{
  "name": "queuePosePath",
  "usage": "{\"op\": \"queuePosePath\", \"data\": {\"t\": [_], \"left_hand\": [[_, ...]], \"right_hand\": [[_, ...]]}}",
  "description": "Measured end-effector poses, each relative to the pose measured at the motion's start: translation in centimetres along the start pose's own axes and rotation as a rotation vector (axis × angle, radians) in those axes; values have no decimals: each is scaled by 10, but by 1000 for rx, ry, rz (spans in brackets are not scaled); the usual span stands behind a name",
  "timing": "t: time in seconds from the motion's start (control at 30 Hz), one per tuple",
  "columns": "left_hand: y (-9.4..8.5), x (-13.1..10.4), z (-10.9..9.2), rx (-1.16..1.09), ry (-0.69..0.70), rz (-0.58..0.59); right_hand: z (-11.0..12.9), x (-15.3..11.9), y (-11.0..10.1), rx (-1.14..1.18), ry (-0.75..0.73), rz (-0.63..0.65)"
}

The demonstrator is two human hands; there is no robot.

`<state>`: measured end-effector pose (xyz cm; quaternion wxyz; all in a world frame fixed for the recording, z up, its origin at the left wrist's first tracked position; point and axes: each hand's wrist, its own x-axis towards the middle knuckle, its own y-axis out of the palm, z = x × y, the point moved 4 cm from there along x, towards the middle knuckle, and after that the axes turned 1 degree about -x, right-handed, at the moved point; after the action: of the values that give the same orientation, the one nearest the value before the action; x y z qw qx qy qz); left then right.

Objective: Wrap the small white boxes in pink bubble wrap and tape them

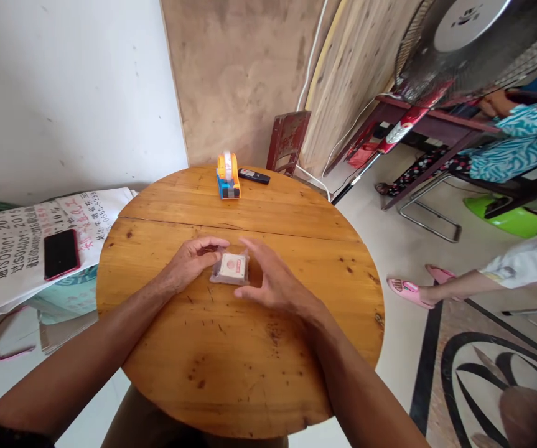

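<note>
A small white box with red print, wrapped in clear plastic, lies on the round wooden table. My left hand is at its left side, fingers apart, the thumb by the wrapper's upper left corner; whether it touches is hard to tell. On the other side my right hand is spread with thumb and fingers apart, close to the package's right edge. Neither hand grips it. Farther back on the table stands an orange and blue tape dispenser, with a black remote-like object beside it.
At the left, a black phone rests on a printed white sack. Behind the table is a red-brown chair. A standing fan is at the upper right. Two people are partly visible at the right, one wearing pink slippers.
</note>
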<state>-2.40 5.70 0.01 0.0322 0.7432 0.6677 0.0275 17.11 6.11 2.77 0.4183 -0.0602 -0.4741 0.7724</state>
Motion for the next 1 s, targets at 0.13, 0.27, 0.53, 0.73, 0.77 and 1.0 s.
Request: {"op": "queuePosePath", "data": {"t": [0.13, 0.27, 0.53, 0.73, 0.77, 1.0], "left_hand": [[5, -2, 1, -16, -41, 97], [8, -3, -1, 2, -15, 98], [2, -2, 1, 47, 21, -8], [-12, 3, -1, -57, 8, -234], [-12, 3, 0, -60, 0, -233], [-6, 2, 0, -3, 3, -104]], "right_hand": [[7, 0, 11, -69, -57, -67], [11, -1, 9, -82, -77, -114], [5, -1, 2, -46, -50, 29], [14, 0, -2, -65, -41, 25], [15, 0, -1, -70, -50, 24], [17, 0, 0, -98, -89, -56]]}}
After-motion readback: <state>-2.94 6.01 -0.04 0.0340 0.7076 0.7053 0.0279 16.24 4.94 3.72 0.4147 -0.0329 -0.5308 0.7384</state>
